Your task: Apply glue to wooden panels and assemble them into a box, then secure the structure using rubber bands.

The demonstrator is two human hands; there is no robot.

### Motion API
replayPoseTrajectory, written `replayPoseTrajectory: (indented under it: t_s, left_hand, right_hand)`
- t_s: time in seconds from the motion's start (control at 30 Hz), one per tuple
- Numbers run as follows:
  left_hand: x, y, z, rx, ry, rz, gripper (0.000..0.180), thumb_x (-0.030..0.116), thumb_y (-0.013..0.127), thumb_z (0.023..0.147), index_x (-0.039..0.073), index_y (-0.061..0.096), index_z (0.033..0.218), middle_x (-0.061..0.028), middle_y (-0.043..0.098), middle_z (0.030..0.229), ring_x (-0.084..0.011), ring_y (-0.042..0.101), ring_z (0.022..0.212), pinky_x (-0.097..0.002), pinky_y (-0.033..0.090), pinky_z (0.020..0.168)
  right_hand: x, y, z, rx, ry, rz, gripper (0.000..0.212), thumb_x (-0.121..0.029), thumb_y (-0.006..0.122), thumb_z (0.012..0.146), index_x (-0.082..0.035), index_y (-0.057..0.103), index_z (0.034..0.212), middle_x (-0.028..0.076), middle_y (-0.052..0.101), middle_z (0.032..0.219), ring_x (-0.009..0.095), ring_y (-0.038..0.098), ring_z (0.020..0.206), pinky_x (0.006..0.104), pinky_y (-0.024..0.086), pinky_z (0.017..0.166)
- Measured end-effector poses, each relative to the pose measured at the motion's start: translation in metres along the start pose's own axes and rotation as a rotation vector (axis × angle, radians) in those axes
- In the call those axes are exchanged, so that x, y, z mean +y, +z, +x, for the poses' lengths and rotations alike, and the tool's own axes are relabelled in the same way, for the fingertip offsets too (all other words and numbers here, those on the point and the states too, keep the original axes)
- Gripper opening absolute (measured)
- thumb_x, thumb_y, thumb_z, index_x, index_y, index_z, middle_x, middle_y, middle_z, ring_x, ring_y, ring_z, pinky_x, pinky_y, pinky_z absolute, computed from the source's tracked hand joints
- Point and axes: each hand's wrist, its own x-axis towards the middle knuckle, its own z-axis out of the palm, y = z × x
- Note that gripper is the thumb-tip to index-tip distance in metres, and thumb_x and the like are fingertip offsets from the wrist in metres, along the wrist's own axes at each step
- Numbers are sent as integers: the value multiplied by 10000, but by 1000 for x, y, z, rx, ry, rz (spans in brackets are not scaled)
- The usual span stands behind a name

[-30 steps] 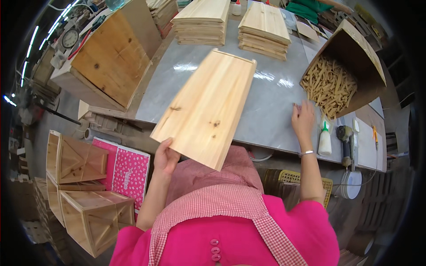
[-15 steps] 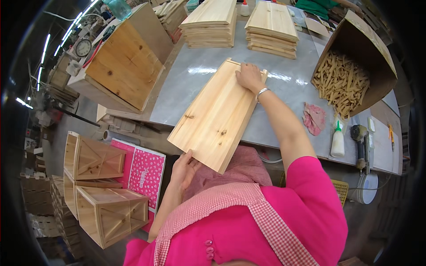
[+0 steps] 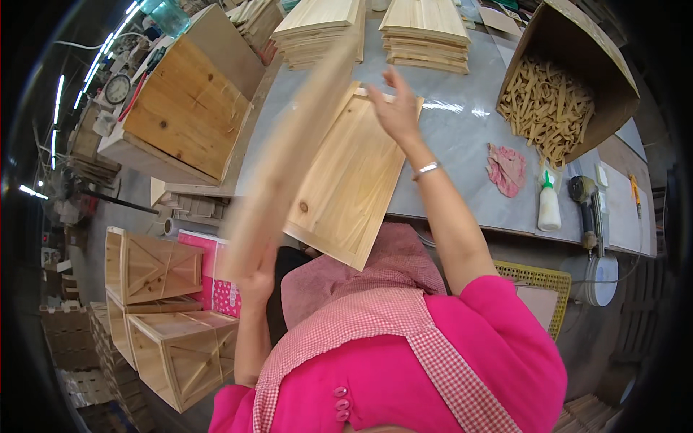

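My left hand [image 3: 256,283] grips the near end of a pale wooden panel [image 3: 289,155], which stands tilted up on its edge and is smeared by motion. Beneath and to its right lies a second wooden panel [image 3: 354,173] with raised edge strips and a knot, its near end reaching over the table's front edge above my lap. My right hand [image 3: 393,108] is over the far end of this lower panel, fingers apart, holding nothing. A silver bracelet [image 3: 426,170] circles my right wrist.
Two stacks of wooden panels [image 3: 424,32] stand at the back of the grey table [image 3: 462,137]. To the right are a tipped carton [image 3: 613,86] of tan strips, a pink rag [image 3: 507,169], a glue bottle [image 3: 549,206] and a power tool [image 3: 586,209]. Wooden crates [image 3: 184,353] sit lower left.
The upper panel has been tilted up and leftward by my left hand, uncovering the panel below. My right hand has let go of its far end and opened.
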Motion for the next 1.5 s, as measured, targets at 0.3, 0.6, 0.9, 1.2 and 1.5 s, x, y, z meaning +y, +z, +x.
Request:
replayPoseTrajectory:
  t_s: [0.3, 0.6, 0.9, 1.2, 1.5]
  left_hand:
    - [-49, 16, 43, -664, 886, 754, 505, 86, 695, 759, 7, 637, 1254, -167, 641, 1295, -363, 592, 1251, -465, 517, 1013]
    - [-69, 14, -2, -1045, 649, 997, 721, 265, 758, 767, 160, 507, 1435, -125, 434, 1528, -356, 371, 1442, -553, 322, 1152]
    - [-70, 40, 0, -495, 784, 746, 346, 110, 643, 839, 94, 679, 1183, -114, 686, 1137, -339, 669, 1081, -470, 561, 880]
    - [-54, 48, 37, 147, -814, -916, 621, 151, 671, 921, -23, 386, 1445, -191, 532, 1395, -321, 542, 1280, -473, 470, 1090]
    - [-111, 96, 8, 165, -1037, -858, 632, 229, 694, 950, 37, 391, 1470, -158, 507, 1440, -317, 513, 1310, -496, 448, 1098]
  right_hand:
    - [49, -122, -69, 121, 285, -155, 543, -255, 711, 902, 33, 556, 1336, 175, 712, 1096, 248, 703, 957, 372, 541, 829]
    - [46, -127, -104, 13, 288, -165, 465, -172, 685, 901, 36, 575, 1302, 168, 710, 1075, 229, 702, 900, 347, 550, 789]
    - [23, -115, -106, -11, 250, -87, 425, -123, 670, 902, 28, 583, 1289, 162, 710, 1059, 220, 699, 878, 335, 560, 789]
    - [17, -129, -70, 131, 212, -77, 383, -114, 649, 919, 29, 598, 1271, 154, 722, 1024, 223, 707, 886, 346, 566, 811]
    - [67, -119, -13, -3, 93, -267, 352, -163, 618, 907, 22, 622, 1207, 172, 703, 1064, 322, 685, 956, 393, 545, 860]
